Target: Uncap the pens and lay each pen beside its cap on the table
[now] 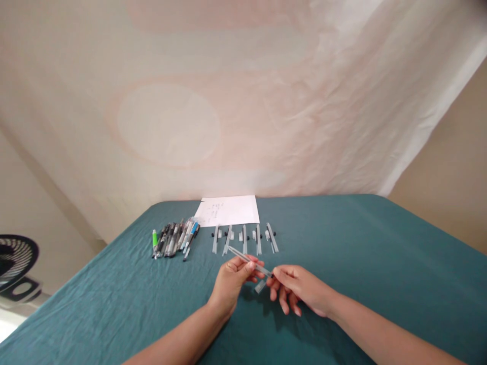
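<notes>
A clear pen barrel (243, 257) is held slanted above the table, its tapered end pointing to the far left. Around its middle, the fingers of my left hand (232, 281) are closed. At the near end, the thumb and forefinger of my right hand (299, 286) pinch a small dark end piece of the same pen; its other fingers hang loosely curled. On the cloth just below the two hands lies a clear pen cap (261, 286). Beyond my hands is a row of several taken-apart clear pens (244, 239), each with a cap and small black parts beside it.
A heap of assorted pens and markers (173, 239) lies at the left, with a green-capped one at its edge. Behind them a white sheet (230, 210) with handwriting rests on the green tablecloth (361, 263). A black fan (17, 263) stands off the table's left side.
</notes>
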Tool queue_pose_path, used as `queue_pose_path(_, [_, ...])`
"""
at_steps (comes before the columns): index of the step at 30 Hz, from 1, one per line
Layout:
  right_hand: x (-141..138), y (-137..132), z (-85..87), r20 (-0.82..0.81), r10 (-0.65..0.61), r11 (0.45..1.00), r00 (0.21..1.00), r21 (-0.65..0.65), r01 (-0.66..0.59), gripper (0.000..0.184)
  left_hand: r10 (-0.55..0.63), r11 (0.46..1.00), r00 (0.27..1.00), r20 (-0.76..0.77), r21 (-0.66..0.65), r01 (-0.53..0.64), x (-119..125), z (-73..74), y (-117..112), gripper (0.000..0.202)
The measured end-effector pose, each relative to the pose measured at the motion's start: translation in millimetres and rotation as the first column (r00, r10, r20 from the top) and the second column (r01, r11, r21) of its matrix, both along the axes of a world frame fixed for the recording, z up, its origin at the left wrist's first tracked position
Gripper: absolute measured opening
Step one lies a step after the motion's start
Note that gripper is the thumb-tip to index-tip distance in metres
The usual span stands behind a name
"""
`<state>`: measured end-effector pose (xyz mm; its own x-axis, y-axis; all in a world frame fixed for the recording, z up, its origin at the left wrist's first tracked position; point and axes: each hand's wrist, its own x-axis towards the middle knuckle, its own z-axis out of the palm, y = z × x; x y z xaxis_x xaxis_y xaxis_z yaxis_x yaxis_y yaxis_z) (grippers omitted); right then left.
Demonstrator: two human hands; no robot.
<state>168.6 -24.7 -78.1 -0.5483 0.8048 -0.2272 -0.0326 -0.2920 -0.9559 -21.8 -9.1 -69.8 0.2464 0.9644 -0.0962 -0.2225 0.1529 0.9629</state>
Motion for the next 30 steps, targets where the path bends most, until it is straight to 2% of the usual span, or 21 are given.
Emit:
queue_pose_path(7, [0.9,-0.1,-1.7,-0.008,-0.055,0.998,0.998,0.031,0.056,0.041,-0.01,1.0,1.0,-0.007,0.028,0.011,-0.4,-0.4,-0.8,0.03])
queue_pose_path(12, [-0.3,-0.5,-2.4,0.015,0.001,1.0,1.0,0.022,-0.002,0.043,-0.011,0.999,0.999,-0.038,0.035,0.013,-0.3,-0.3,0.1,0.03])
queue_pose_path(16, [0.6,0.2,-1.2,0.006,-0.059,0.998,0.998,0.034,0.059,0.041,-0.014,0.999,0.999,-0.047,0.042,0.016,0.0,0.2,0.8,0.032])
queue_pose_path(21, [0.7,0.2,-1.1,0.012,-0.003,1.0,1.0,0.018,0.003,0.044,-0.016,1.0,0.999,-0.038,0.021,0.016,1.0,-0.3,1.2,0.029])
queue_pose_path(26, [1.2,0.9,-2.6,-0.014,-0.048,0.998,0.999,0.029,0.048,0.039,-0.016,1.0,0.999,-0.029,0.011,0.017,1.1,-0.9,1.5,0.029])
queue_pose_path(30, [1.7,1.4,-2.9,-0.002,0.008,1.0,1.0,0.022,-0.008,0.041,-0.029,0.999,0.999,-0.023,0.017,0.029,0.1,-1.2,1.1,0.027])
